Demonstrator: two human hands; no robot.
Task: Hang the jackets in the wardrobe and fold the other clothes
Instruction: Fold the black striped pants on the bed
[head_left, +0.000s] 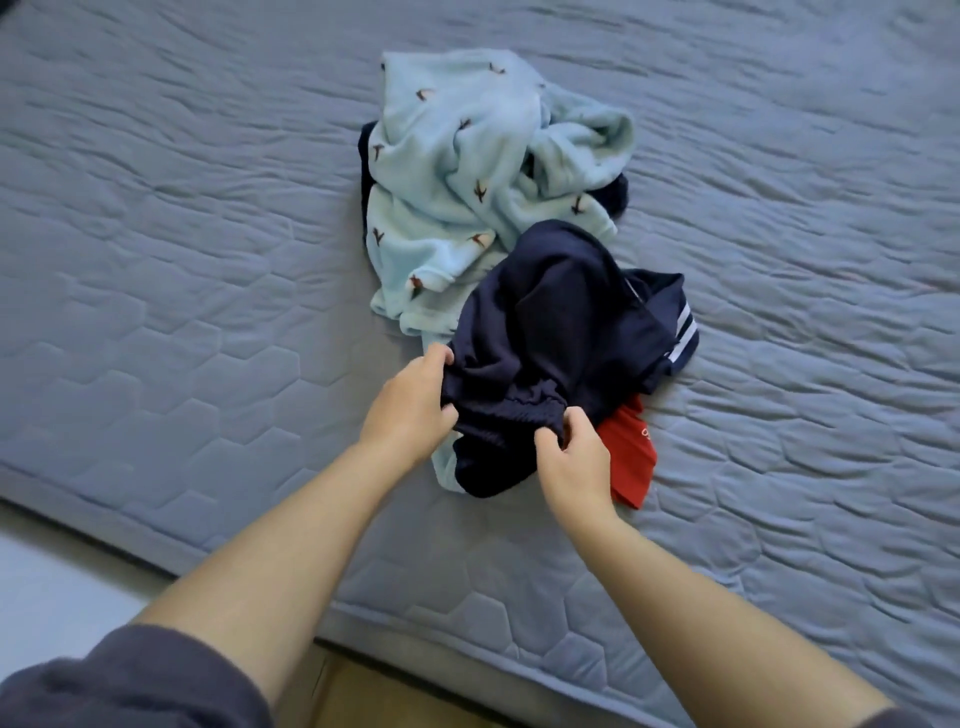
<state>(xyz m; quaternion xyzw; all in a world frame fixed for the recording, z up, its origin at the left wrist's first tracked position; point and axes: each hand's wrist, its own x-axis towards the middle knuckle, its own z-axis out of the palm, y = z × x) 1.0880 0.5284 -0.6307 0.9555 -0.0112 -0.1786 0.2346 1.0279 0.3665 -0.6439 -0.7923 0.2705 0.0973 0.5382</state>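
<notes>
A pile of clothes lies in the middle of the bed. A dark navy garment (550, 322) with a gathered elastic band sits at the near end of the pile. My left hand (410, 400) grips its left edge, and my right hand (571, 452) pinches the elastic band at the right. Behind it lies a crumpled light blue fleece garment (457, 171) with small brown motifs. A navy piece with white stripes (675, 327) pokes out at the right. A red garment (631, 457) shows under the navy one, beside my right hand.
The grey-blue quilted bed cover (182, 260) spreads all around the pile. The bed's near edge (395, 629) runs diagonally across the lower part of the view, with pale floor (52, 587) at the lower left.
</notes>
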